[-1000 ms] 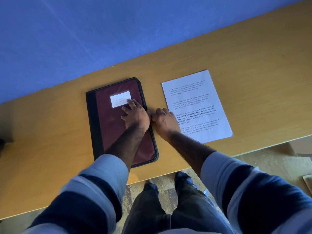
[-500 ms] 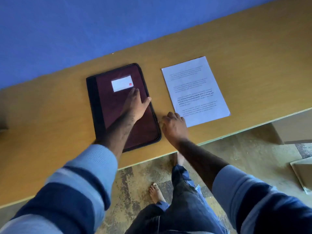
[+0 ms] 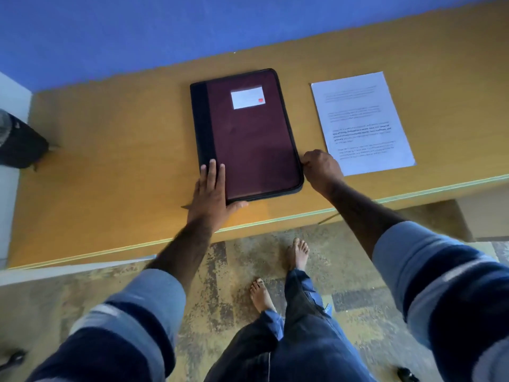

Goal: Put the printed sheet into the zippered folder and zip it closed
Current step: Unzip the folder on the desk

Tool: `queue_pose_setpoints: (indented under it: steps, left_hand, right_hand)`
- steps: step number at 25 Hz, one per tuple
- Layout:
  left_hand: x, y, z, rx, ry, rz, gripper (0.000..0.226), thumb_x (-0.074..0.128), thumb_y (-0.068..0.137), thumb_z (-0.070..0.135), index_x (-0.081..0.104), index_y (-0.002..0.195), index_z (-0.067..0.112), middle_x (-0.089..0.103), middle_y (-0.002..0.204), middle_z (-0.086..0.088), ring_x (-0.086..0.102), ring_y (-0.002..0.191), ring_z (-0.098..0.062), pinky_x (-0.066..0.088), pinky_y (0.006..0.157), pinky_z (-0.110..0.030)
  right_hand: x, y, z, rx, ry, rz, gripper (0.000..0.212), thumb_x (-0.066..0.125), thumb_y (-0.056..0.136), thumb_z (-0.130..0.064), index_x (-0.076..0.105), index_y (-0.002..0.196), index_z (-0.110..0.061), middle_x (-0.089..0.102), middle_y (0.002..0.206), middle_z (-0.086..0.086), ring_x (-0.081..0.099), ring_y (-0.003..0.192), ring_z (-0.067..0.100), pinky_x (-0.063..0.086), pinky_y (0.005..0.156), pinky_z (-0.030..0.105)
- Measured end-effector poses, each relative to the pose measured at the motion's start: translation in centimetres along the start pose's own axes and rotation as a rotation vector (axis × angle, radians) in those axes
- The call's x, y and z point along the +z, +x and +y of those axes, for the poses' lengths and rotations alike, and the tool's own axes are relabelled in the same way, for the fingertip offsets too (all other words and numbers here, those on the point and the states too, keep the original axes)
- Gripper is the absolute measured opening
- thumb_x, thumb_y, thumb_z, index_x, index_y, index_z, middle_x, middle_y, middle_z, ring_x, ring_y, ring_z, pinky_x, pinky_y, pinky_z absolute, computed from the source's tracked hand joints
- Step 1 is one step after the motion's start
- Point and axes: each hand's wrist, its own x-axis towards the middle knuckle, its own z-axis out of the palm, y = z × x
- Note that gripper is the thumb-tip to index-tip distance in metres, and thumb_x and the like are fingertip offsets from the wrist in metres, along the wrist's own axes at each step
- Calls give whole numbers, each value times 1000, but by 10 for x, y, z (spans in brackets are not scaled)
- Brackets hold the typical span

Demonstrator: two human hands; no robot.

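Folder point(image 3: 248, 133) shut on desk point(image 3: 110, 161), left hand point(image 3: 210, 197) flat on its corner, right hand point(image 3: 321, 168) seemingly pinching its zipper edge, sheet point(image 3: 360, 119) beside.

We see a long honey-coloured wooden table point(image 3: 110, 161) with a pale green front edge against a flat blue painted wall point(image 3: 137, 28). Below our fingertips' side of the table lies a worn, mottled brown-and-grey floor point(image 3: 220, 271). Light is dim.

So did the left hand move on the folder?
Yes. The left hand slid from the middle of the folder down to its near-left corner, toward the table edge.
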Motion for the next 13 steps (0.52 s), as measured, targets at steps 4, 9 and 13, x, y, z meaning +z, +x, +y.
queue_pose_setpoints:
  steps: [4,9,13]
  left_hand:
    - [5,-3,-1,-1,52,14,110,33,87,82,-9,161,12,-18,168,-9,-14,155,-30,14,126,-48]
    - [3,-3,0,-3,80,15,109,27,87,82,-9,161,11,-17,168,-11,-13,155,-32,13,127,-47]
    - [5,-3,0,3,99,25,110,26,87,83,-10,160,10,-17,168,-13,-12,155,-33,12,127,-47]
  right_hand:
    - [11,-14,2,43,28,71,27,50,90,-4,74,99,-7,68,103,17,64,89,39,49,68,36]
    - [29,-58,2,112,146,151,20,54,88,-3,74,94,-6,66,97,10,59,78,27,42,63,29]
    - [49,-92,-20,94,192,212,19,54,90,0,73,94,-3,66,94,9,55,78,24,48,63,33]
